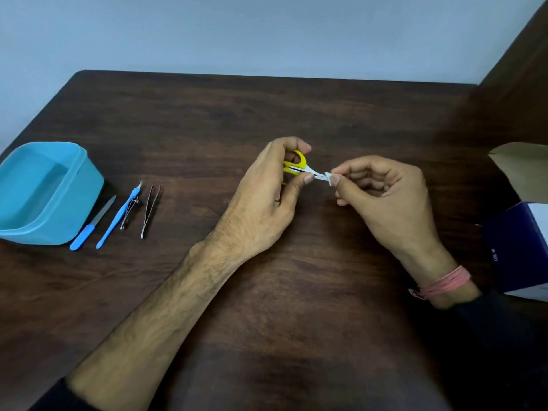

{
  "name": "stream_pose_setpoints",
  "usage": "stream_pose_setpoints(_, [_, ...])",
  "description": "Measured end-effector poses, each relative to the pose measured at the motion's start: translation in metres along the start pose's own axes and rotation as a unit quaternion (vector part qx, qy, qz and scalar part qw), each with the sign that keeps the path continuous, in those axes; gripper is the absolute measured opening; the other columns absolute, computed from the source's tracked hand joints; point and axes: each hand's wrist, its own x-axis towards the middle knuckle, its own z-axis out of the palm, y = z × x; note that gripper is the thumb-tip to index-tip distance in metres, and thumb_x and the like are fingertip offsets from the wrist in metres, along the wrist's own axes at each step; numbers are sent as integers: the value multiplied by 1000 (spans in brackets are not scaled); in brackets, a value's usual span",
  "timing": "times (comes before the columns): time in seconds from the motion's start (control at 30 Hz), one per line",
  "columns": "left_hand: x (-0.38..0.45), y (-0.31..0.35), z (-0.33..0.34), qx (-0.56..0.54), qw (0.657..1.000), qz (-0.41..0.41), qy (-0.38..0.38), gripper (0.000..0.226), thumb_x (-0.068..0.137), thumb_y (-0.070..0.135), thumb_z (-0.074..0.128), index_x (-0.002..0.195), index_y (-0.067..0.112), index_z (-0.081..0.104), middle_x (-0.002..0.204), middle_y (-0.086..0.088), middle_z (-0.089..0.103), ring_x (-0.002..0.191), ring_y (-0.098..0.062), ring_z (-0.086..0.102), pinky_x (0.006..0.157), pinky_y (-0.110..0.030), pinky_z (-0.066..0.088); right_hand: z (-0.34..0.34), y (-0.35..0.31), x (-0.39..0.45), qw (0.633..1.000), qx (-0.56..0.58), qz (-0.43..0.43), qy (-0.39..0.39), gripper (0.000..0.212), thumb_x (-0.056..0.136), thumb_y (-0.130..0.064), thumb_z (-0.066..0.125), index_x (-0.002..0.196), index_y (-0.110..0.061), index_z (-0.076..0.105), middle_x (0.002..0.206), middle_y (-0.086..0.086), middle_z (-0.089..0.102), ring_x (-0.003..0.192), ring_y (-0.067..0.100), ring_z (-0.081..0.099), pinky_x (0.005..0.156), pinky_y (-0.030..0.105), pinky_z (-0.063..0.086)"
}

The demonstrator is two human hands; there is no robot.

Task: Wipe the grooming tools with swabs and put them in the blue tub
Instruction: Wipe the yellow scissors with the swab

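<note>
Scissors [299,167] with yellow handles are held up over the middle of the table [207,120], handle end gripped by the left hand [267,191], fingers curled round the loops and the thumb laid along the underside. Blades are pointed right and look closed. At the blade tip a small white swab [328,177] is pinched between thumb and forefinger of the right hand [382,197], the other fingers curled in loosely. Swab and blade tip are touching.

Over on the left the tub [44,191] is sat on the table, tilted a bit toward the camera, nothing seen inside. Just right of it three more tools are laid out in a row, all angled the same way: a file [92,225] with a blue handle, touching or nearly touching the tub, then a blue-handled pick [118,216] with a small metal piece lying against it, then tweezers [150,210].

At the right edge a dark blue and white box [516,250] is partly cut off, with a brown carton [522,170] behind it. A pink thread band [441,284] is worn on the right wrist.
</note>
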Motion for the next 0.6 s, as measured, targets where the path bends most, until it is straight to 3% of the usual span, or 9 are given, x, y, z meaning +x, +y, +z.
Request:
stream_pose_setpoints(0.17, [0, 3, -3, -9, 999, 30, 5, 29, 108, 10, 68, 136, 12, 60, 119, 11, 59, 110, -8, 63, 92, -14, 48, -5, 1, 1, 1000, -16, 2, -3, 8, 96, -12, 86, 95, -19, 83, 87, 5, 81, 72, 25, 77, 70, 46, 68])
stream_pose_setpoints(0.27, [1, 4, -5, -31, 998, 46, 12, 20, 108, 5, 67, 126, 13, 62, 114, 11, 62, 102, -12, 64, 86, -16, 46, -7, -1, 5, 998, 38, 40, 26, 6, 98, -10, 84, 95, -15, 81, 88, 10, 80, 73, 22, 75, 65, 33, 66])
stream_pose_setpoints(0.37, [2, 4, -7, -76, 996, 42, 3, 15, 108, 5, 69, 115, 17, 64, 107, 11, 64, 94, -14, 64, 82, -27, 50, -14, -7, 9, 989, 111, 91, 42, 2, 100, -11, 80, 98, -11, 80, 94, 12, 82, 74, 18, 76, 65, 26, 64])
stream_pose_setpoints(0.5, [4, 0, -14, -94, 995, 30, -27, 11, 100, 11, 83, 106, 18, 77, 106, 5, 79, 104, -22, 76, 96, -41, 61, -23, -10, 9, 981, 158, 102, -50, 7, 98, -11, 78, 104, -11, 80, 98, 12, 83, 78, 17, 75, 65, 26, 64])
stream_pose_setpoints(0.6, [2, 0, -18, -73, 996, 34, -29, 9, 92, 12, 90, 99, 16, 86, 103, 9, 84, 104, -11, 80, 99, -38, 63, -22, -6, 8, 990, 113, 43, -78, 12, 97, -6, 79, 108, -10, 83, 97, 7, 83, 85, 18, 74, 68, 29, 63])
